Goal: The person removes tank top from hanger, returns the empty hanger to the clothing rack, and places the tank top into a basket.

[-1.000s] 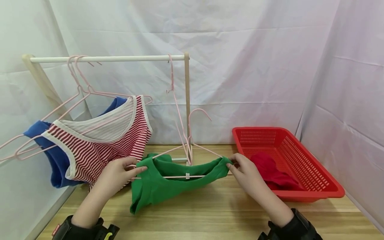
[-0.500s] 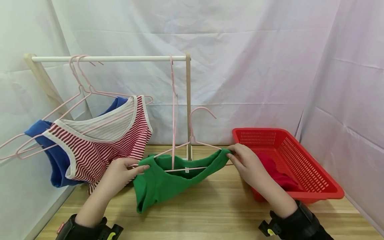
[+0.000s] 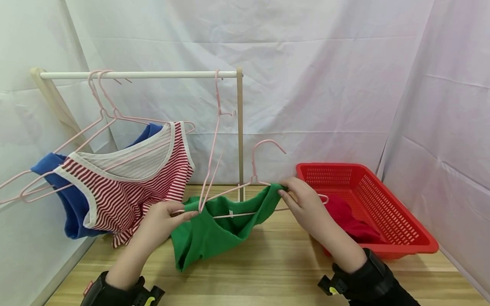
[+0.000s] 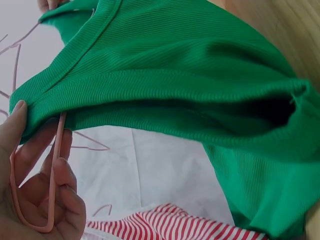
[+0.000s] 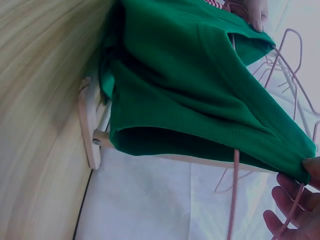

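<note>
A green ribbed sleeveless top hangs on a pink hanger, held up between both hands above the table. My left hand pinches the left strap; in the left wrist view the looped hanger end comes out under the strap and lies within the fingers. My right hand pinches the other strap between thumb and fingers. The hanger's right end sticks out past that hand, and in the right wrist view the hanger wire passes out of the armhole. The hanger's hook points up, free of the rail.
A rack with a white rail carries a red-striped top and a blue garment at left. A bare pink hanger dangles near its right post, close to the green top. A red basket holds red cloth.
The right hand has moved left and slightly up along the hanger with its strap, exposing the hanger's right end. The held hanger has shifted right. The bare hanger on the rail has swung around.
</note>
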Tool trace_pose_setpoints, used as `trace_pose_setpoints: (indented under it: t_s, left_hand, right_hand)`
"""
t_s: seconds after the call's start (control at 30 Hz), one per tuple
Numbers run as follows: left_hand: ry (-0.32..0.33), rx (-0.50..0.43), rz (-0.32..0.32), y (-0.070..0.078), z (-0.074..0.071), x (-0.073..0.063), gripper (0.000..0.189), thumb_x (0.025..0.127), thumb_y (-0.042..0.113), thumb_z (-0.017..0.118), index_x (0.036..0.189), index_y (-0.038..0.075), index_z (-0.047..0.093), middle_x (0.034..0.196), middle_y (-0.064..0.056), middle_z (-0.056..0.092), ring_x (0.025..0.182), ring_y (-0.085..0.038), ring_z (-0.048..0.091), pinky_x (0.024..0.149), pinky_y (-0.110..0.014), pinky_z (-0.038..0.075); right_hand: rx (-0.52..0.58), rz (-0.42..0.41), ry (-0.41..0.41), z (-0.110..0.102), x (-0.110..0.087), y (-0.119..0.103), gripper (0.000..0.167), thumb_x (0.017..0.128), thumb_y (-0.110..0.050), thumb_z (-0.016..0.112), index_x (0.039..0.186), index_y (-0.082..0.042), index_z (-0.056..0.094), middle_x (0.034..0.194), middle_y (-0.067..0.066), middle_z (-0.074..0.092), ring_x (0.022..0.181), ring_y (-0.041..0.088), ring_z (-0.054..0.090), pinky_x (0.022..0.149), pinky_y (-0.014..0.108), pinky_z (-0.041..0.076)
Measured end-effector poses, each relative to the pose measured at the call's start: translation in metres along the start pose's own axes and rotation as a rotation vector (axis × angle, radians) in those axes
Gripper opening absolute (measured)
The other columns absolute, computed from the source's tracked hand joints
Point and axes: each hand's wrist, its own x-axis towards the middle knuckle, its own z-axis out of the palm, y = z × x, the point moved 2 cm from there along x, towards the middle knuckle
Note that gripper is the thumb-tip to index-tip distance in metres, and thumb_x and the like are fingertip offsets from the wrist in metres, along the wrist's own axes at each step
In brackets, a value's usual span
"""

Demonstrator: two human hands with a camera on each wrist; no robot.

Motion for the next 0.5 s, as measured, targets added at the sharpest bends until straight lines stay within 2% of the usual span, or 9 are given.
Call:
trace_pose_setpoints:
  t_s: [0.07, 0.17, 0.23, 0.3, 0.43, 0.5]
  left_hand:
    - [-0.012, -0.007, -0.001, 0.002, 0.003, 0.001, 0.050, 0.085, 0.028, 0.076, 0.058, 0.016, 0.035, 0.060, 0.009, 0.024, 0.055, -0.008, 0.028, 0.052, -0.026, 0.028]
    - [-0.041, -0.031, -0.017, 0.006, 0.007, 0.002, 0.039, 0.085, 0.028, 0.075, 0.060, 0.014, 0.049, 0.060, 0.009, 0.033, 0.056, -0.008, 0.033, 0.052, -0.026, 0.031]
    - [-0.053, -0.047, -0.034, 0.007, 0.009, 0.002, 0.037, 0.085, 0.029, 0.075, 0.061, 0.014, 0.052, 0.061, 0.009, 0.035, 0.057, -0.009, 0.034, 0.053, -0.026, 0.032]
    - [-0.059, -0.063, -0.044, 0.008, 0.010, 0.002, 0.038, 0.086, 0.029, 0.075, 0.061, 0.014, 0.050, 0.062, 0.008, 0.035, 0.057, -0.009, 0.034, 0.053, -0.026, 0.032]
    - [-0.071, -0.111, -0.047, 0.007, 0.013, 0.001, 0.049, 0.087, 0.027, 0.074, 0.063, 0.015, 0.033, 0.061, 0.007, 0.023, 0.056, -0.008, 0.025, 0.052, -0.025, 0.026]
    - [-0.078, -0.152, -0.036, 0.006, 0.014, 0.001, 0.046, 0.088, 0.026, 0.073, 0.064, 0.015, 0.035, 0.062, 0.007, 0.022, 0.056, -0.008, 0.024, 0.052, -0.026, 0.025]
  right_hand:
    - [-0.009, -0.022, 0.009, 0.002, 0.002, -0.003, 0.017, 0.091, -0.006, 0.068, 0.108, -0.008, 0.065, 0.097, -0.001, 0.060, 0.091, 0.014, 0.055, 0.081, 0.038, 0.050]
    - [-0.015, -0.034, 0.013, 0.005, 0.003, -0.007, 0.017, 0.092, -0.007, 0.067, 0.108, -0.008, 0.065, 0.098, 0.000, 0.061, 0.092, 0.015, 0.055, 0.081, 0.038, 0.050]
    - [-0.007, -0.025, 0.016, 0.007, 0.003, -0.009, 0.016, 0.092, -0.008, 0.066, 0.108, -0.009, 0.065, 0.099, 0.000, 0.061, 0.093, 0.015, 0.056, 0.082, 0.038, 0.050]
    - [0.002, -0.014, 0.020, 0.008, 0.003, -0.010, 0.016, 0.093, -0.008, 0.066, 0.109, -0.009, 0.065, 0.100, 0.000, 0.062, 0.094, 0.015, 0.057, 0.083, 0.039, 0.051]
    - [0.012, 0.006, 0.024, 0.009, 0.002, -0.010, 0.016, 0.093, -0.008, 0.065, 0.109, -0.009, 0.065, 0.101, 0.000, 0.062, 0.094, 0.015, 0.058, 0.082, 0.038, 0.052]
    - [0.016, 0.016, 0.022, 0.008, 0.001, -0.009, 0.017, 0.093, -0.008, 0.065, 0.110, -0.009, 0.065, 0.102, 0.000, 0.062, 0.095, 0.014, 0.058, 0.082, 0.037, 0.052]
